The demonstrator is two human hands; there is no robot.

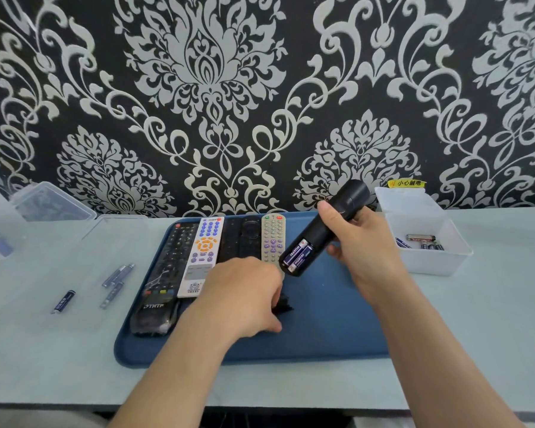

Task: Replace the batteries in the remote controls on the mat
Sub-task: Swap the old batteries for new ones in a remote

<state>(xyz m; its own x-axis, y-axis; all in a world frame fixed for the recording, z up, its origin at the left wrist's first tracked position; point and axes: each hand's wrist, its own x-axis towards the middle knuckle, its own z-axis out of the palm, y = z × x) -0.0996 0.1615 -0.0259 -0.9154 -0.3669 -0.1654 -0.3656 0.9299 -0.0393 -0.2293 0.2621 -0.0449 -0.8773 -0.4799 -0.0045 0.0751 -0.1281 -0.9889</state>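
My right hand [357, 242] holds a black remote [328, 227] tilted above the blue mat [328, 319], back side up. Its battery bay is uncovered and two blue batteries [298, 256] sit inside. My left hand [244, 295] rests low on the mat, fingers closed on a small black piece [284, 304], apparently the battery cover. Four more remotes lie side by side at the mat's left: a black THTF one [164, 279], a white one with orange and blue buttons [201, 257], a black one [241, 239] and a grey one with purple buttons [272, 237].
Several loose blue batteries [115, 279] lie on the pale table left of the mat. A clear box [426, 233] holding several batteries stands at the right by the wall. Clear plastic containers [44, 208] sit at the far left. The table's front edge runs close to me.
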